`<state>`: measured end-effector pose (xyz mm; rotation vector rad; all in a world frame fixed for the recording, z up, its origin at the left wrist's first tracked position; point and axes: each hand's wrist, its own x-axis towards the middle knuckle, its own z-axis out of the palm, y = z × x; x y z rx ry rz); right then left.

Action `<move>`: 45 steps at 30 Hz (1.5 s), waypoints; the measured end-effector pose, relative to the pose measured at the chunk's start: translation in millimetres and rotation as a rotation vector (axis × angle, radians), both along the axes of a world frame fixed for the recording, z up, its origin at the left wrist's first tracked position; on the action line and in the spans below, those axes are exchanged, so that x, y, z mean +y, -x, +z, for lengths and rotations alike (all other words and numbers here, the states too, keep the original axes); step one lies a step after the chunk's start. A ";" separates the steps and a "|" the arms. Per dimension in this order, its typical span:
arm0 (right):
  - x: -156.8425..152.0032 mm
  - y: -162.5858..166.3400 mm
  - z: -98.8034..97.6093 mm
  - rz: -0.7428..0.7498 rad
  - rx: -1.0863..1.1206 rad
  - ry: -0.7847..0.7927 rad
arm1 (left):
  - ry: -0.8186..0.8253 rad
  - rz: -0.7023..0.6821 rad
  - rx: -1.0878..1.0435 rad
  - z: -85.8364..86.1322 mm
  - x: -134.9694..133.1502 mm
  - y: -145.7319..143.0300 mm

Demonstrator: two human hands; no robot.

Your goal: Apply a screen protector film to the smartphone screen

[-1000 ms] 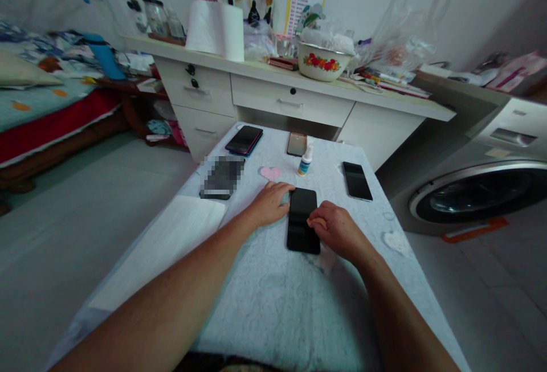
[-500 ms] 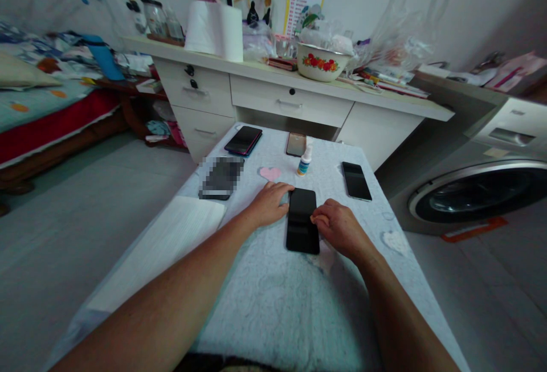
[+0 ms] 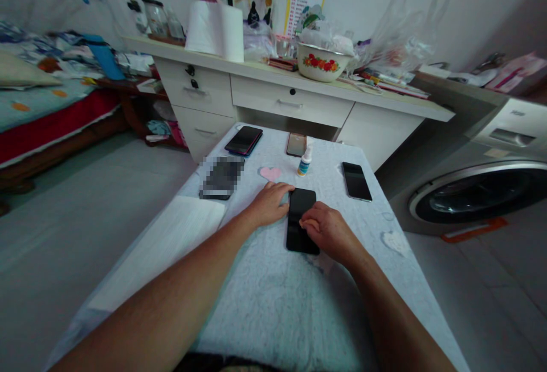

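A black smartphone (image 3: 297,235) lies face up on the cloth-covered table, its dark screen showing. At its upper left edge, my left hand (image 3: 270,204) holds it, with fingertips at the corner and the thumb against the side. My right hand (image 3: 331,229) is closed over the screen, pinching a small orange-tan piece (image 3: 308,224) that looks like cloth and is mostly hidden by the fingers. Beyond the phone stand a small white spray bottle (image 3: 305,162) with a coloured label and, flat beside it, a pink heart (image 3: 270,174).
Another phone (image 3: 356,181) lies at the right. Left are a stacked phone (image 3: 243,139), a blurred-out device (image 3: 222,178) and a white sheet (image 3: 171,246). A phone case or phone (image 3: 296,144) lies at the far edge. A desk (image 3: 290,98) and washing machine (image 3: 482,161) stand beyond.
My right hand has slid left across the phone's screen, from its right edge to about the middle. My left hand and the phone have stayed in place.
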<state>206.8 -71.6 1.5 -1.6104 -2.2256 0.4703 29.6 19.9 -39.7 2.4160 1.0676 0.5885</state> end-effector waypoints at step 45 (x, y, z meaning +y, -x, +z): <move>17.0 14.9 -0.6 0.032 -0.083 -0.012 | -0.030 -0.009 -0.014 -6.5 1.3 0.8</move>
